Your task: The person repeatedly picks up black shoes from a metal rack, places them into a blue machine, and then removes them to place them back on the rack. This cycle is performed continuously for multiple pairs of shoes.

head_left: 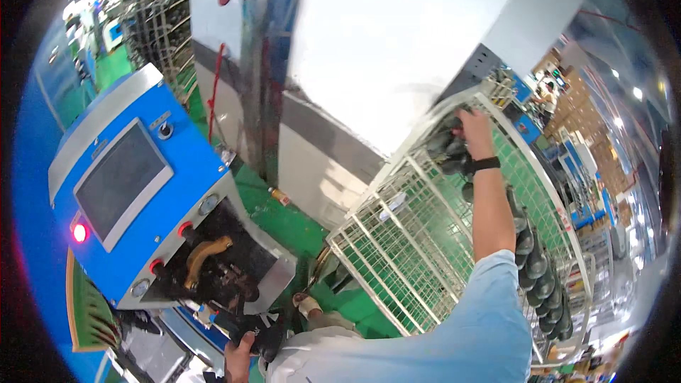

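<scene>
My right arm, with a black band at the wrist, stretches out to the far end of a white wire rack cart [433,255]. There my right hand [475,133] is closed on a dark shoe [448,147] at the end of a row. More dark, rounded shoes [539,276] line the cart's right side, partly behind my arm. Low down by my body, my left hand [239,358] is closed around a black shoe [264,333], whose shape is partly lost against dark things behind it. The left forearm mostly falls outside the view.
At the left stands a blue machine [177,149] with a dark screen [122,183], a glowing red light [80,232] and a curved brown part [206,259]. A white-grey panel [397,42] rises ahead. A small bottle [279,196] lies on the green floor [301,234].
</scene>
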`<state>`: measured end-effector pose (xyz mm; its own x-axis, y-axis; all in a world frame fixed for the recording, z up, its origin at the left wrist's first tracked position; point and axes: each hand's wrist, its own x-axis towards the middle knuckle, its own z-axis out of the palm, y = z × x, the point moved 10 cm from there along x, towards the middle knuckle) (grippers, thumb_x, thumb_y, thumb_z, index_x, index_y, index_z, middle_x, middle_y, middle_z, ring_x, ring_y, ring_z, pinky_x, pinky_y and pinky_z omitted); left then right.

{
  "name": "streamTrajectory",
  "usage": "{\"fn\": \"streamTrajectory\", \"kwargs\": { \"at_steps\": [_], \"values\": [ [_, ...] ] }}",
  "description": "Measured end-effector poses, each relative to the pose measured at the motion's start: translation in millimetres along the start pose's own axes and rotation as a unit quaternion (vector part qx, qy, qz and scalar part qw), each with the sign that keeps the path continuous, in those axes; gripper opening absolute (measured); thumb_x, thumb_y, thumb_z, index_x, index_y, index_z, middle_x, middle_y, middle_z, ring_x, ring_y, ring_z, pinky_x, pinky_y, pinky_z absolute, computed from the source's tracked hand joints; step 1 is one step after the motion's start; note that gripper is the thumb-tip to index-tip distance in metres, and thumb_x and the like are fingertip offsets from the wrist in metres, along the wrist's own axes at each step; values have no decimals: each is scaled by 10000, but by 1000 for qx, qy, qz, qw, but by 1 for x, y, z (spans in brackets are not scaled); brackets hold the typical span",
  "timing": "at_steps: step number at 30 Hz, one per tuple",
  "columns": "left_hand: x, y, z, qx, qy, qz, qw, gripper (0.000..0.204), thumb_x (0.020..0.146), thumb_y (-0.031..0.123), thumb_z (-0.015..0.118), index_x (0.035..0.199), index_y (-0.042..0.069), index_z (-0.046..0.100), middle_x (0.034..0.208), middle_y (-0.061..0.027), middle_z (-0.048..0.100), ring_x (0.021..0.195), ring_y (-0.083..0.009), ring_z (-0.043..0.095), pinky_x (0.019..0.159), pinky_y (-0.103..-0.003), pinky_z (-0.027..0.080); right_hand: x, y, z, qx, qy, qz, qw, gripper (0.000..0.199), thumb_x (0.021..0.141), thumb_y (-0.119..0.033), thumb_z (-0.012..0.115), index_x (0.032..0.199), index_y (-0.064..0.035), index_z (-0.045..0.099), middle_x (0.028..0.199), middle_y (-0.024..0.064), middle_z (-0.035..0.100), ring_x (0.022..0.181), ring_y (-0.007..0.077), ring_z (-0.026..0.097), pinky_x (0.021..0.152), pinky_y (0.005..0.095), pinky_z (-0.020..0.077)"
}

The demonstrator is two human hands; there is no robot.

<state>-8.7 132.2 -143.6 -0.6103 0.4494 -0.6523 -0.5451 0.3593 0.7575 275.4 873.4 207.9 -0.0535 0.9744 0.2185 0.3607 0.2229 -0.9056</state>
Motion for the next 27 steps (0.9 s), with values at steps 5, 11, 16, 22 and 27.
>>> {"fn": "streamTrajectory", "kwargs": {
  "at_steps": [5,11,16,22,27],
  "values": [
    [-62,12,-68,-17,98,-7,995,462,914,369,810,1196,18,706,1036,-30,704,847,-161,632,765,-326,529,3,9,-17,10,14,-94,995,286,1012,-205,625,1146,41,681,1069,140,664,920,212,671,713,375,609],
    [-94,-94,-195,-212,176,62,959,453,934,389,798,1201,54,650,921,-13,676,644,-114,583,552,-277,466,-73,14,4,-313,48,-173,933,380,952,-247,646,1177,51,718,1031,221,748,892,320,719,805,440,567],
    [-110,-73,-199,-106,148,-8,983,452,972,420,767,1190,32,693,823,10,595,703,-105,501,634,-290,406,-103,52,58,-264,8,16,964,344,835,-276,648,843,53,750,943,305,734,896,480,696,803,516,534],
    [-94,-33,-184,74,35,3,997,484,1041,369,665,1367,11,662,1248,-117,716,1150,-276,617,1058,-404,451,-52,76,110,-505,-96,-175,840,190,836,-76,651,976,12,746,998,225,746,932,341,720,821,442,555],
    [-124,-55,-235,47,90,64,993,454,950,310,675,1303,25,685,1156,-94,724,1006,-235,659,912,-391,529,-104,13,125,-219,-66,-75,971,484,885,-71,575,1347,-49,719,1218,218,751,1064,284,697,990,367,513]
  ]
}}
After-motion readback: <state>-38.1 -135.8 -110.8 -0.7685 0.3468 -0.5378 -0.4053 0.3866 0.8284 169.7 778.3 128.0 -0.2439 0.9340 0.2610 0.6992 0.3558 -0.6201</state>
